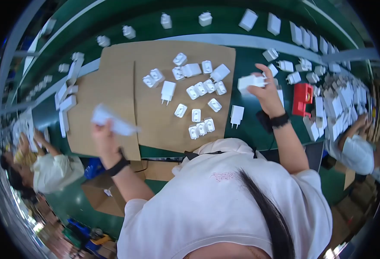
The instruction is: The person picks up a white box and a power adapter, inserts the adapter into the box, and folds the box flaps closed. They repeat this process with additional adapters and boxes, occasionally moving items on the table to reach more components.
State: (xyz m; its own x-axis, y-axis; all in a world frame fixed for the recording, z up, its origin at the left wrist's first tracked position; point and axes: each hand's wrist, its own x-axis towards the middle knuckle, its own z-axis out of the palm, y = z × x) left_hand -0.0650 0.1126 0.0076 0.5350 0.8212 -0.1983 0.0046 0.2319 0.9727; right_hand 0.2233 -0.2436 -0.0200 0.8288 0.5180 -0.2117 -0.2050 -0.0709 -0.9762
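Note:
In my left hand (pixel 104 140), closed and smeared by motion above the left part of the cardboard, is a thin white piece (pixel 116 123); cloth or paper, I cannot tell which. My right hand (pixel 268 98) grips a white plug charger (pixel 246 83) between thumb and fingers, above the green table right of the cardboard. Its pins point right. Several white chargers, one of them a long one (pixel 168 91), lie on the brown cardboard sheet (pixel 112 77). Another charger (pixel 237 116) rests on the green surface between the cardboard and my right forearm.
A red holder (pixel 302 99) stands right of my right hand, beside a heap of white chargers (pixel 336 101). More chargers line the back shelf (pixel 185 26). White boxes (pixel 67 102) edge the cardboard's left side. Co-workers sit at left (pixel 54 172) and right (pixel 357 151).

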